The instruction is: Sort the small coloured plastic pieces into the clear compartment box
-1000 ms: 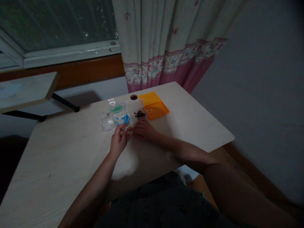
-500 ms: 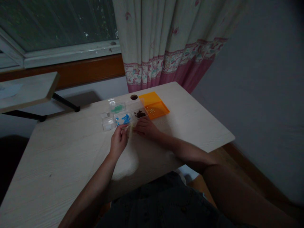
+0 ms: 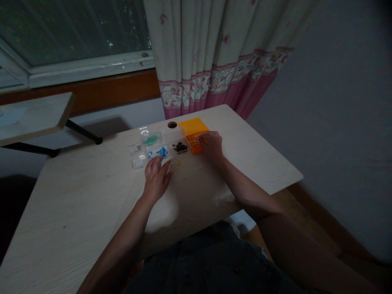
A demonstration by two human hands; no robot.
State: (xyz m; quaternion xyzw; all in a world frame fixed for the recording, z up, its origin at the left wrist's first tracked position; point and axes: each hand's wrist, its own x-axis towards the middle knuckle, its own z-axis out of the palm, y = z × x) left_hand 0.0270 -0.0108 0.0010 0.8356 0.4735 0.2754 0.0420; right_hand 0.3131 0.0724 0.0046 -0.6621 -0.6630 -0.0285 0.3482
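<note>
My left hand [image 3: 155, 179] lies over the table with its fingers apart, its fingertips at the front edge of a clear container of blue pieces [image 3: 162, 152]. Small yellow pieces [image 3: 179, 163] are on the tabletop to its right. My right hand [image 3: 212, 146] reaches over the open orange box [image 3: 196, 148], thumb and fingers drawn together among small pale pieces [image 3: 194, 142]. Whatever may be between those fingertips is too small to make out. Dark brown pieces [image 3: 180, 147] sit in a clear compartment between the hands.
Green pieces [image 3: 150, 140] fill a clear container behind the blue ones. Small clear boxes [image 3: 138, 159] stand at the left. A round hole [image 3: 172, 125] pierces the table [image 3: 92, 204] near its back edge. A raised shelf [image 3: 36, 116] overhangs the back left.
My right hand has moved from the front of the dark pieces rightward to the orange box. The left hand has opened, and small yellow pieces now show on the table beside it.
</note>
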